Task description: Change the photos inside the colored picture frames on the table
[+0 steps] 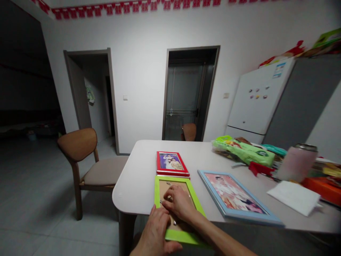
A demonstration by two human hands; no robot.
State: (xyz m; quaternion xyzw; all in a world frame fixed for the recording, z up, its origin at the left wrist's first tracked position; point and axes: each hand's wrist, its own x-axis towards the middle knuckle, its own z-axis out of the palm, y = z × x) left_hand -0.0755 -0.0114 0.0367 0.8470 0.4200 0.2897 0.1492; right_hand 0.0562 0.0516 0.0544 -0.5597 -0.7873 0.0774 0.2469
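A lime-green picture frame [194, 192] lies face down at the table's near edge, its brown backing board [183, 185] showing with small metal clips round it. My left hand [157, 227] grips the frame's near left corner, thumb along the near side and fingers on the left side. Over the backing, my right hand [179, 202] has its fingers bent and drawn together by the left inner edge, close to a clip; the fingertips hide what they hold, if anything. Just beyond lies a red picture frame [185, 170] with a photo facing up. To the right rests a light-blue picture frame [221, 206], also photo side up.
On the table's right stand a green plastic package [246, 151], a pink jar with a metal lid [298, 163], white tissue [294, 197] and an orange box [325, 190]. A wooden chair [80, 145] is at the left, a white fridge [258, 103] at the back right.
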